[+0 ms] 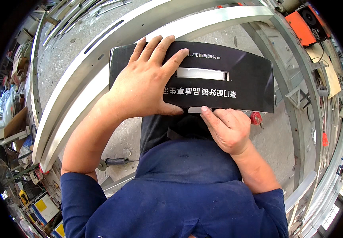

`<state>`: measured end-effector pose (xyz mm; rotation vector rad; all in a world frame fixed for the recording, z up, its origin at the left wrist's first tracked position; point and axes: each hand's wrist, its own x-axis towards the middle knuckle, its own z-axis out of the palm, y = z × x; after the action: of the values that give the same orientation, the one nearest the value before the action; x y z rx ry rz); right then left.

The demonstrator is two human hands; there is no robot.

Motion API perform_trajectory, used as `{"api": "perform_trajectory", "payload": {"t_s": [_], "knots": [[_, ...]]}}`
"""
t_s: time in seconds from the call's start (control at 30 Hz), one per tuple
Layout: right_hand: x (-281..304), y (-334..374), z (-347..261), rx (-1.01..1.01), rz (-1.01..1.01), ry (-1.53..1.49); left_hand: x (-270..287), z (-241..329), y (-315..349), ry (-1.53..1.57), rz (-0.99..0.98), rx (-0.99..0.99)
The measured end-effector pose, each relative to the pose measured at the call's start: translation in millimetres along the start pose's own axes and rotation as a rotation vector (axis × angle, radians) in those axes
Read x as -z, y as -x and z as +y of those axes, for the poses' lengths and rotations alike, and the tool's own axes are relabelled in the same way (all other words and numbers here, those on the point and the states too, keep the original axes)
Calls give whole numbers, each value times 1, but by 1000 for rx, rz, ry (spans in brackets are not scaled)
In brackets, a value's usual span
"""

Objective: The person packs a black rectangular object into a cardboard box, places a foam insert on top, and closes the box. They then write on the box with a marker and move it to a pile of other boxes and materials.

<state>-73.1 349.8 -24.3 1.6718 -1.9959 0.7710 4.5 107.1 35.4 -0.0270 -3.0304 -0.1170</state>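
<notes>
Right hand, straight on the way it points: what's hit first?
Likely the pale tab at the near edge of the black box; the right hand seems to touch it, though depth is unclear.

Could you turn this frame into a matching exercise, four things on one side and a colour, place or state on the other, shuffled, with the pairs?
Things:
1. Left hand
2. Right hand
3. Box
4. Boxy machine

Descriptions:
A. Black, with a long pale slot
B. Fingertip at a small pale tab
C. Orange and black, at the picture's upper right
D. Fingers spread across a black surface

Pairs: 1-D, 2-B, 3-A, 4-C
</notes>
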Motion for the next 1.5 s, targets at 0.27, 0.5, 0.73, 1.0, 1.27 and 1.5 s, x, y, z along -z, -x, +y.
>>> {"api": "perform_trajectory", "payload": {"t_s": [0.27,0.5,0.73,1.0,1.27,1.5], "knots": [[6,-3,10,109,-67,57,-7,-2,-1,-13,24,8],[5,-4,12,128,-52,44,-6,-3,-2,-11,24,1],[8,-5,7,117,-91,80,-7,-1,-3,-21,20,5],[11,-11,3,155,-114,119,-2,0,-2,0,17,-18],[5,-9,3,226,-82,153,-6,12,-1,-27,46,6],[9,-16,-7,156,-155,182,-4,11,-3,-2,40,-25]]}}
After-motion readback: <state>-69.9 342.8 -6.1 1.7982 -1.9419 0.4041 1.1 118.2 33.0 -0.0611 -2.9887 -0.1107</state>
